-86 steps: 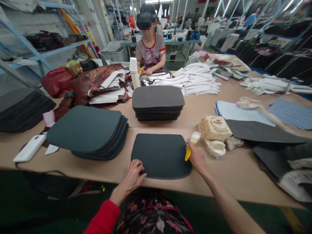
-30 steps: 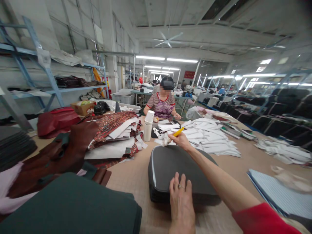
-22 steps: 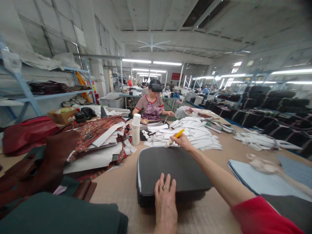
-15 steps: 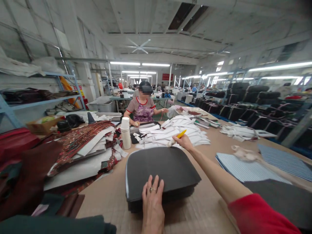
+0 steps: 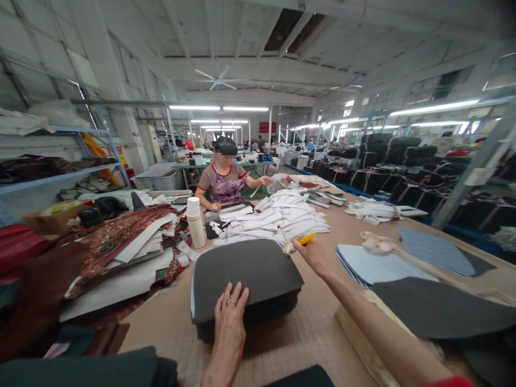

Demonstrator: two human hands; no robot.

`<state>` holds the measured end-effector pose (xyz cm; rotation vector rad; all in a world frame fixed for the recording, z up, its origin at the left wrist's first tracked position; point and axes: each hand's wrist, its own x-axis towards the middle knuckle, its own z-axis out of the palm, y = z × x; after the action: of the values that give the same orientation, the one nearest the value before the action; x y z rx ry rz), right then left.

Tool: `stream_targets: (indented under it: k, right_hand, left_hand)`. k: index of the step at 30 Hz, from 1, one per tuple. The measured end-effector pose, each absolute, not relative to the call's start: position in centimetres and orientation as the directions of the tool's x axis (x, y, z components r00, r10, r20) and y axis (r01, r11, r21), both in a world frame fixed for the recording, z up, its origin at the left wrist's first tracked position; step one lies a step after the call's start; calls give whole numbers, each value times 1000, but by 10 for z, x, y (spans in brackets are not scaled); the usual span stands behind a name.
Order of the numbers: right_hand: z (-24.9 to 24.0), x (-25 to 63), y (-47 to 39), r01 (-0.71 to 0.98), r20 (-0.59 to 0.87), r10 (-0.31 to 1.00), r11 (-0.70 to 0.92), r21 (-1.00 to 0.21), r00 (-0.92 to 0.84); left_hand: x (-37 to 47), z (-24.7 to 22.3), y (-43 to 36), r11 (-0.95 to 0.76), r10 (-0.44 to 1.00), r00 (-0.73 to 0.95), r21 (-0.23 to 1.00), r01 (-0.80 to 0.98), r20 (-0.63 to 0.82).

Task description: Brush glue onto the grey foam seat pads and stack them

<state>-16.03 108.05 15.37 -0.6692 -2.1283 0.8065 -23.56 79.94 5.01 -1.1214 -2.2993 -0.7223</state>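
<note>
My left hand [image 5: 230, 317] lies with fingers stretched out on the near edge of a stack of dark grey rounded panels [image 5: 245, 269]. A ring shows on one finger. A pale strip runs along the stack's left edge. At the stack's far right corner my right hand [image 5: 312, 253] grips a brush [image 5: 307, 238] by its yellow handle. Its whitish, clumpy tip sits low beside the stack's edge; whether it touches, I cannot tell. Just beyond the stack lies a heap of white strips [image 5: 278, 215].
Patterned red and white sheets [image 5: 133, 242] are piled at left, beside a white bottle [image 5: 196, 226]. Blue striped pieces [image 5: 379, 263] and a dark grey sheet [image 5: 443, 306] lie at right. Across the table [image 5: 161, 322] sits a co-worker [image 5: 221, 185] with a thin strip in one hand.
My right hand has moved the brush from the stack's far edge round to its right corner, nearer me. The view has turned slightly right. My left hand stays on the stack.
</note>
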Motion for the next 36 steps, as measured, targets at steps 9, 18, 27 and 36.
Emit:
stream_targets:
  k: [9,18,27,36]
  right_hand:
    - [147,-59,1020,179,446,687,637,-750,-574]
    - [190,-89,922,-87,232,511,292,-953,-827]
    - [167,-163,876,-179,224,149,267,-947,-963]
    - [168,-67,1041,99,141,522,405,-909,-841]
  left_hand:
    - [-215,93,799,539,612,-638,344,769,466]
    - [-284,168,737,459,559,-821,780,424,117]
    - [-292,168,733,512,597,-801,753,413,33]
    - [-262,175,756,646,630,-774,514,564,58]
